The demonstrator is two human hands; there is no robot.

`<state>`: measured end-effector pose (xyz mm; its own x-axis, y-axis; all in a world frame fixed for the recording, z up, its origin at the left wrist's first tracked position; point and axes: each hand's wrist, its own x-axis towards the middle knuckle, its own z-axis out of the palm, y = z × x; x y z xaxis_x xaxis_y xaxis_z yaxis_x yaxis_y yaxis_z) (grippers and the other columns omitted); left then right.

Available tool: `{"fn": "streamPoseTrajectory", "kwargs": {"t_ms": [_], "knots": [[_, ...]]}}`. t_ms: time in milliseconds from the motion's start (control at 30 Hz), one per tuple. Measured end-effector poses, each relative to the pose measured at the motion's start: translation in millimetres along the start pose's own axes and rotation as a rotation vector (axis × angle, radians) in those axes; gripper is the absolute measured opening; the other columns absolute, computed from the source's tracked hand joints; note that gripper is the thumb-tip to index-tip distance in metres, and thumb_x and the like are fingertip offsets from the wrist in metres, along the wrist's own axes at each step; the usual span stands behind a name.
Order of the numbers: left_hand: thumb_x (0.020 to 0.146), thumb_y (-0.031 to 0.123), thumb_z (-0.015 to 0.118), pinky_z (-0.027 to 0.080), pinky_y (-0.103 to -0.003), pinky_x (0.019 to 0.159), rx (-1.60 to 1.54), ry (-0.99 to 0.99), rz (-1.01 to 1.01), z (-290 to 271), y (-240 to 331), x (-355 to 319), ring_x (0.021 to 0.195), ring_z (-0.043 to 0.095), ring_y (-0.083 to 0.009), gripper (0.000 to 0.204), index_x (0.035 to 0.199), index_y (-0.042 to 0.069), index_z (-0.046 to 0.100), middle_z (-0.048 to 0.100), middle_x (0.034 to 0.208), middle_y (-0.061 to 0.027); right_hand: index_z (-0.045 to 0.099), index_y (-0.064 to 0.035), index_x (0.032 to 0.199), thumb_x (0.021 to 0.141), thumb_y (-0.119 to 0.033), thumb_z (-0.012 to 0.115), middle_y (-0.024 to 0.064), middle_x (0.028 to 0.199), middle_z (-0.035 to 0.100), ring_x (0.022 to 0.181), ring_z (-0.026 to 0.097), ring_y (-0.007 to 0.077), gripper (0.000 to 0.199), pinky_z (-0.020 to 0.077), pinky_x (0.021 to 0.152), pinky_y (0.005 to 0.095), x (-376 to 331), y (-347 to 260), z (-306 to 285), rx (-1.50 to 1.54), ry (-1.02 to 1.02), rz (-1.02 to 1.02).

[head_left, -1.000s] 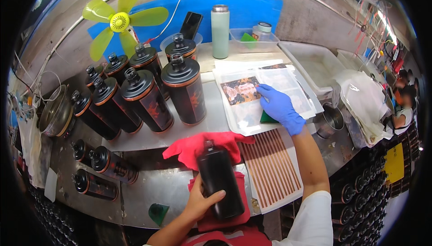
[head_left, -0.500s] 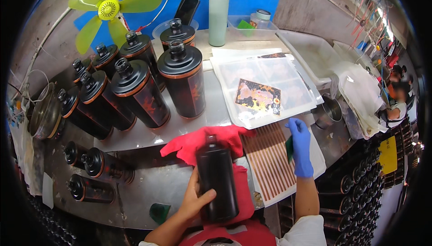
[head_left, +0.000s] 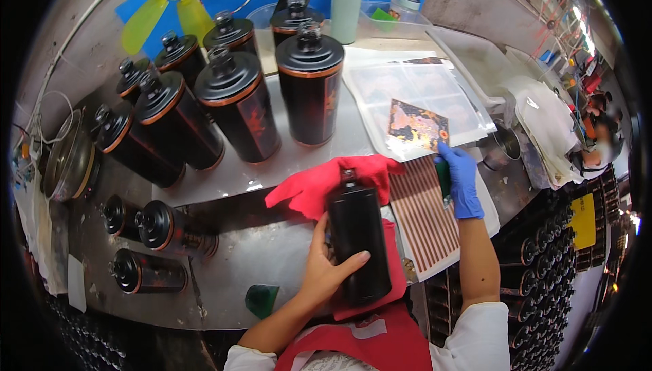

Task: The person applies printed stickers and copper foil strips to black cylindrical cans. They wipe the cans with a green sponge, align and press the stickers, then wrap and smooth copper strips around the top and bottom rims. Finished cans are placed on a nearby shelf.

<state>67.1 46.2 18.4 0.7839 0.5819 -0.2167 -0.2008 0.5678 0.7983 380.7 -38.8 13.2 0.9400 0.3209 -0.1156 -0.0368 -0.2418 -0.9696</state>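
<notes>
A black bottle (head_left: 358,235) is held lying on a red cloth (head_left: 326,184) at the near edge of the steel bench, gripped around its lower body by the bare left hand (head_left: 331,266), probably so that its side is presented and kept from rolling. Its long axis runs nearly straight away from the person, the narrow neck pointing toward the upright black canisters (head_left: 310,86). The blue-gloved right hand (head_left: 460,179) is closed on what seems a small green tool, beside a striped sheet (head_left: 428,218) and just below a printed decal (head_left: 418,125).
</notes>
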Motion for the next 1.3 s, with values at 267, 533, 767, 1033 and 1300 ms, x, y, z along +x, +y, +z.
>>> {"fn": "streamPoseTrajectory", "kwargs": {"t_ms": [267, 533, 767, 1033, 1300], "knots": [[0.072, 0.012, 0.077, 0.044, -0.036, 0.092, 0.092, -0.066, 0.106, -7.9, -5.8, 7.3, 0.112, 0.051, -0.0250, 0.097, 0.141, 0.000, 0.010, 0.042, 0.127, -0.0164, 0.064, 0.0009, 0.081, 0.077, -0.016, 0.070, 0.0015, 0.062, 0.060, 0.057, 0.050, 0.0045, 0.018, 0.0434, 0.056, 0.0222, -19.8, -49.5, -11.6, -0.507, 0.264, -0.564], [0.069, 0.018, 0.079, 0.037, -0.034, 0.098, 0.273, 0.060, 0.147, 7.2, -4.5, -6.2, 0.117, 0.046, -0.0257, 0.102, 0.141, -0.002, 0.010, 0.043, 0.126, -0.0175, 0.066, -0.0006, 0.096, 0.076, -0.003, 0.066, -0.0049, 0.070, 0.057, 0.057, 0.040, -0.0001, 0.021, 0.0353, 0.051, 0.0170, -65.3, -101.0, -25.0, -0.367, -0.030, -0.588], [0.067, 0.019, 0.080, 0.039, -0.038, 0.097, 0.686, 0.208, 0.295, 13.1, -13.6, -7.5, 0.120, 0.041, -0.0238, 0.110, 0.144, 0.004, 0.004, 0.027, 0.140, -0.0150, 0.068, -0.0029, 0.102, 0.072, 0.001, 0.061, -0.0045, 0.071, 0.056, 0.057, 0.040, 0.0008, 0.030, 0.0331, 0.052, 0.0173, -107.3, -113.8, -40.5, -0.467, -0.467, -0.457], [0.080, 0.050, 0.061, 0.035, -0.036, 0.098, 0.437, -0.035, 0.543, 8.4, 14.4, -33.0, 0.117, 0.041, -0.0230, 0.079, 0.135, 0.000, 0.035, 0.032, 0.135, -0.0139, 0.069, -0.0019, 0.100, 0.067, 0.000, 0.063, 0.0010, 0.070, 0.059, 0.062, 0.047, 0.0053, 0.033, 0.0363, 0.057, 0.0204, -158.2, -145.2, -69.9, -0.213, -1.005, -0.359], [0.080, 0.047, 0.064, 0.042, -0.032, 0.090, 0.173, -0.182, 0.283, 15.3, 21.2, -46.7, 0.104, 0.053, -0.0186, 0.067, 0.117, -0.007, 0.051, 0.052, 0.117, -0.0119, 0.065, -0.0031, 0.109, 0.076, -0.008, 0.064, -0.0036, 0.074, 0.058, 0.062, 0.045, 0.0021, 0.033, 0.0373, 0.057, 0.0175, -149.5, -116.1, -16.8, -0.208, -1.099, -0.069]]}}
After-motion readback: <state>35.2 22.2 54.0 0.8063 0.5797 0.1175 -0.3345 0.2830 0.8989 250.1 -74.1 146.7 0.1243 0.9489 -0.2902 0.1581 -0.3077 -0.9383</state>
